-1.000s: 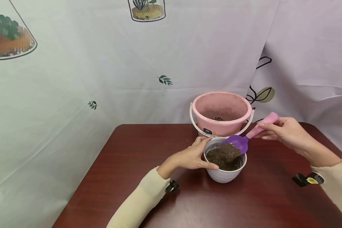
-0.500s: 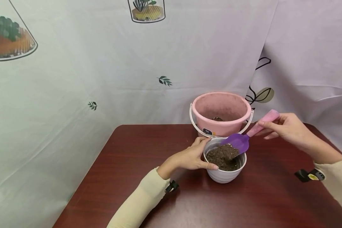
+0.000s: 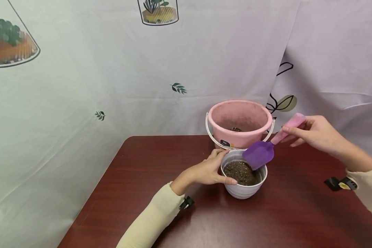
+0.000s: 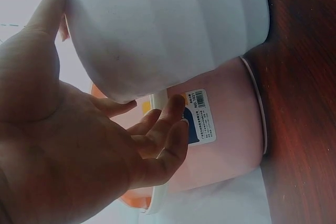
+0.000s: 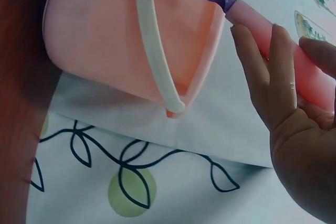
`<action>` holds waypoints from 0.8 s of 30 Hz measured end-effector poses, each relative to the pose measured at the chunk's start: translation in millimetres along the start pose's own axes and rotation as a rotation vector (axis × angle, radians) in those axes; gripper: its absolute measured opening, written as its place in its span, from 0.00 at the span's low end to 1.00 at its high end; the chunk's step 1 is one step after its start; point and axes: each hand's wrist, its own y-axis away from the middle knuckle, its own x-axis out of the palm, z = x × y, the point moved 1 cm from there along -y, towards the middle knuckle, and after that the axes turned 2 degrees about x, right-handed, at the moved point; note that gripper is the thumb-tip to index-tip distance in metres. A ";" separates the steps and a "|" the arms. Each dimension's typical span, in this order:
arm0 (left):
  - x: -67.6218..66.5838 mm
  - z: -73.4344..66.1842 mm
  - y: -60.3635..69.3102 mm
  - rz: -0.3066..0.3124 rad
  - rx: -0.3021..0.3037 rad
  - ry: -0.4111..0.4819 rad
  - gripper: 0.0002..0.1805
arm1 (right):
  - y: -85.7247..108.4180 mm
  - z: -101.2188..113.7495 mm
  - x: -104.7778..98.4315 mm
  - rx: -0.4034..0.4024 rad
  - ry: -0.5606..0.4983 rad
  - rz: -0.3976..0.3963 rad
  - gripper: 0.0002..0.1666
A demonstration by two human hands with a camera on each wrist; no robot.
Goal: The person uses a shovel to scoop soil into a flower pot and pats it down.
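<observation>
The purple scoop [image 3: 258, 155] over the white pot [image 3: 243, 192] is bare now, its soil [image 3: 240, 172] dropped in; that load looks delivered. The right hand [image 3: 319, 134] pinches its handle [image 3: 288, 128]; the left hand [image 3: 208, 169] grips the pot's left rim, pink bucket [image 3: 241, 138] just beyond.

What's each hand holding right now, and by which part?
Right hand: the trowel, by its pink handle. Left hand: the white pot, by its rim.
</observation>
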 end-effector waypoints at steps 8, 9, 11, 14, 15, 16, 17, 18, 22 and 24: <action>-1.6 -0.6 -0.2 -0.005 -0.003 -0.007 0.58 | -2.2 10.0 1.2 -0.031 0.050 0.027 0.08; -1.5 -0.5 -0.6 -0.005 0.000 -0.007 0.58 | -2.3 10.0 1.1 -0.039 0.047 0.036 0.08; -1.3 -0.4 -1.0 -0.004 0.006 -0.007 0.58 | -2.0 9.0 0.1 -0.055 0.031 0.057 0.08; -1.3 -0.3 -1.2 -0.004 0.012 -0.005 0.57 | -2.9 6.5 -0.3 -0.044 -0.005 0.078 0.08; -1.3 -0.3 -1.1 -0.004 0.012 -0.004 0.57 | -3.7 5.2 -0.2 -0.032 -0.016 0.084 0.08; -1.3 -0.2 -0.9 -0.004 0.010 -0.005 0.58 | -4.6 3.6 0.1 -0.016 -0.026 0.090 0.08; -1.2 -0.1 -0.6 -0.003 0.008 -0.006 0.58 | -5.5 2.2 0.4 0.002 -0.036 0.093 0.09; -1.1 0.0 -0.3 -0.002 0.007 -0.005 0.58 | -6.3 0.7 0.6 0.020 -0.047 0.097 0.10; -3.8 0.4 0.8 -0.008 0.004 -0.005 0.56 | -9.2 -5.8 -4.6 0.040 -0.239 0.145 0.08; -10.2 0.0 1.6 -0.031 0.010 -0.005 0.54 | -11.7 -5.8 -10.8 0.025 -0.396 0.208 0.12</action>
